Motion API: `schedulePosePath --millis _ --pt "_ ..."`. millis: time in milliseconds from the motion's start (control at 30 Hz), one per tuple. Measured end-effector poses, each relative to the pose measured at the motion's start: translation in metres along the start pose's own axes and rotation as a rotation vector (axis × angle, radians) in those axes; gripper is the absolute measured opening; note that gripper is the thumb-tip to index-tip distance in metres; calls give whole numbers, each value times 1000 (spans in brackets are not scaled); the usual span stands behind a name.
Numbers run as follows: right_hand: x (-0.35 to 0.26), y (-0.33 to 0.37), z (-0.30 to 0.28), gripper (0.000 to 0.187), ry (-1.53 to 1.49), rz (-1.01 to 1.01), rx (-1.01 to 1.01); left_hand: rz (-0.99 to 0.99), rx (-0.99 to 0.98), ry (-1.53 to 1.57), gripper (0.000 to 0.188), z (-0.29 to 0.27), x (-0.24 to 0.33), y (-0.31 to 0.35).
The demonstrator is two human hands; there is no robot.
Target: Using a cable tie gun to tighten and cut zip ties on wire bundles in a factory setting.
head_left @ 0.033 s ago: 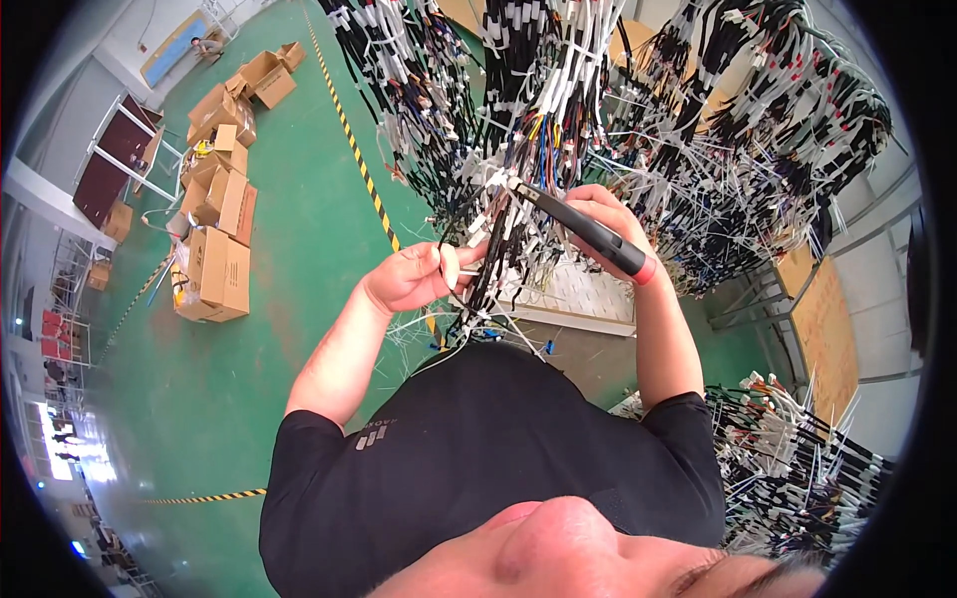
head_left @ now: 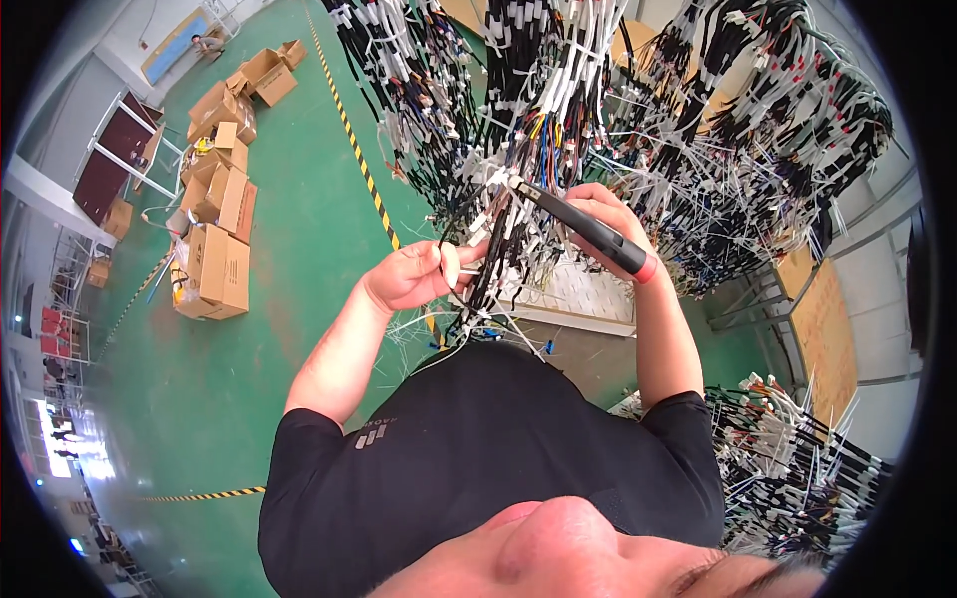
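My right hand point(head_left: 605, 214) is closed around a black cable tie gun point(head_left: 588, 231) with a red rear end. Its nose meets a bundle of black and white cables point(head_left: 503, 244) hanging in front of my chest. On the bundle's left side, my left hand point(head_left: 411, 276) is closed, thumb and forefinger pinching a thin dark cable point(head_left: 446, 224). Other fingertips of that hand reach in against the bundle. Cut white tie ends and small plugs show at the bundle's lower end, close to my shirt.
More thick wire harnesses point(head_left: 738, 130) hang ahead and to the right, and another pile of harnesses point(head_left: 797, 468) lies at lower right. A white perforated board point(head_left: 588, 299) is behind the bundle. Cardboard boxes point(head_left: 221, 269) line the green floor point(head_left: 279, 199) at left, beyond striped tape point(head_left: 349, 135).
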State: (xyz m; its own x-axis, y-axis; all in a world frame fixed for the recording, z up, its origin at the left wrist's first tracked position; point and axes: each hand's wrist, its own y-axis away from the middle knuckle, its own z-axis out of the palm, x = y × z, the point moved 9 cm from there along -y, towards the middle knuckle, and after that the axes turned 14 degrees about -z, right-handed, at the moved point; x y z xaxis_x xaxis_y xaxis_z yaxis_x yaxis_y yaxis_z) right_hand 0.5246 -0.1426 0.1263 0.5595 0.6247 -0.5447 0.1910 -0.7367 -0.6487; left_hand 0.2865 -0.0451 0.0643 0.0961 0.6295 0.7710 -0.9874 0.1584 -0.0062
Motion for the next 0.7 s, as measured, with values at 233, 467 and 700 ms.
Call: schedulePosePath --millis 233,467,700 --pt "-7 -8 2 41 -92 -89 -21 7 35 -28 47 4 1 -4" --pt "-60 -25 -7 45 120 -76 -60 -115 154 -93 43 -13 -17 -10" --pt "-52 -17 5 33 96 169 -123 -173 214 -436 44 10 -9 -19"
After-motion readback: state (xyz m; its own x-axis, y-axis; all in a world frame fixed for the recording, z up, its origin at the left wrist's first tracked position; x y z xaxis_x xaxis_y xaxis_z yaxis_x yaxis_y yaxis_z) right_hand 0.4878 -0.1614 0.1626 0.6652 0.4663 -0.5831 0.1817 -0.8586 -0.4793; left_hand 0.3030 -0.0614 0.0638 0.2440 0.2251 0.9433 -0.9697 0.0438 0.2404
